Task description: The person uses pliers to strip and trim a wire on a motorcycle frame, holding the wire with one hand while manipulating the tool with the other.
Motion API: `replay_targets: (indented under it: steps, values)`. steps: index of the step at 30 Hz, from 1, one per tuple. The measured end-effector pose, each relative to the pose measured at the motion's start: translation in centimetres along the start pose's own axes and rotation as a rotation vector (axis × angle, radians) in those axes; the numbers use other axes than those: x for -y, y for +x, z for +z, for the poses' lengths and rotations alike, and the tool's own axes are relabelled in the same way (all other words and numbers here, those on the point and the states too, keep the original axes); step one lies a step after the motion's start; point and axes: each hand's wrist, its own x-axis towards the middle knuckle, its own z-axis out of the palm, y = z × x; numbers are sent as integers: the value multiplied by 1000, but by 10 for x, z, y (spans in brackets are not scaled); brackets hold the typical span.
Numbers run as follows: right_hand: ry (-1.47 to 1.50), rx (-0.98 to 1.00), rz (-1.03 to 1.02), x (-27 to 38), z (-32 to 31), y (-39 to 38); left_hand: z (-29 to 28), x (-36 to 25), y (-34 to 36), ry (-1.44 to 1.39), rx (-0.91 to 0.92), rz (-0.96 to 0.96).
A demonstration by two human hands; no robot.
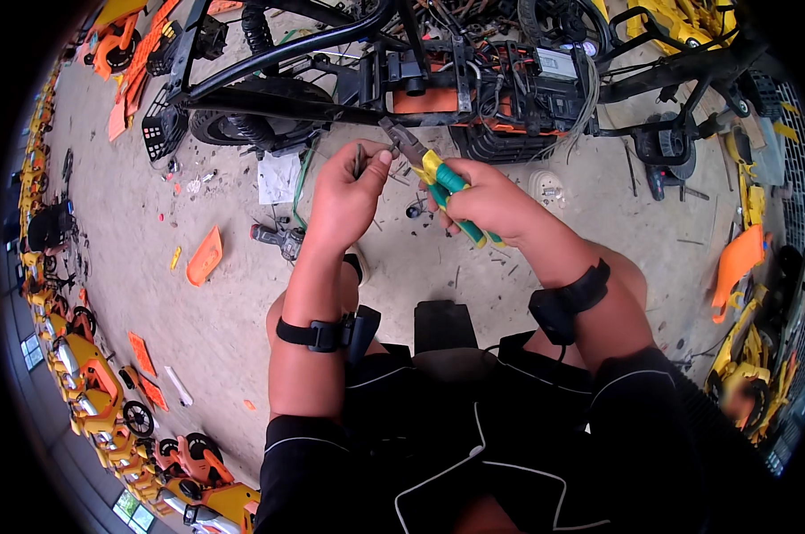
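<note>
In my right hand (469, 196) is a pair of pliers (441, 182) with green and yellow handles, its metal jaws pointing up and left. My left hand (351, 187) is closed, thumb against the fingers, right beside the jaws. A thin dark piece shows between its fingers, too small to name. Just beyond both hands lies a black vehicle frame (282, 109) with a wheel, shock absorbers and an open middle full of wires and an orange panel (424, 100). Whether the jaws touch what the left hand pinches, I cannot tell.
A handlebar grip with a switch (278, 238) and an orange plastic piece (205, 256) lie on the concrete floor to the left. A power tool (659, 178) sits at the right. Yellow and orange vehicles (91, 383) line the left side; scraps dot the floor.
</note>
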Motion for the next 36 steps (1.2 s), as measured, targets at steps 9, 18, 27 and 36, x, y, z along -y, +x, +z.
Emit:
replay_targets:
  steps: [9,18,27,36]
  values:
    - [-859,-472,-485,-2,0,-1,5,5,3,34,-44,31]
    - [-113,-113,-67,6,-5,-11,7,3,6,31,7,-9]
    - [288,99,96,7,-11,-12,10,1,9,54,-25,-21]
    - [302,-551,16,19,-71,8,-23,11,0,109,-117,-29]
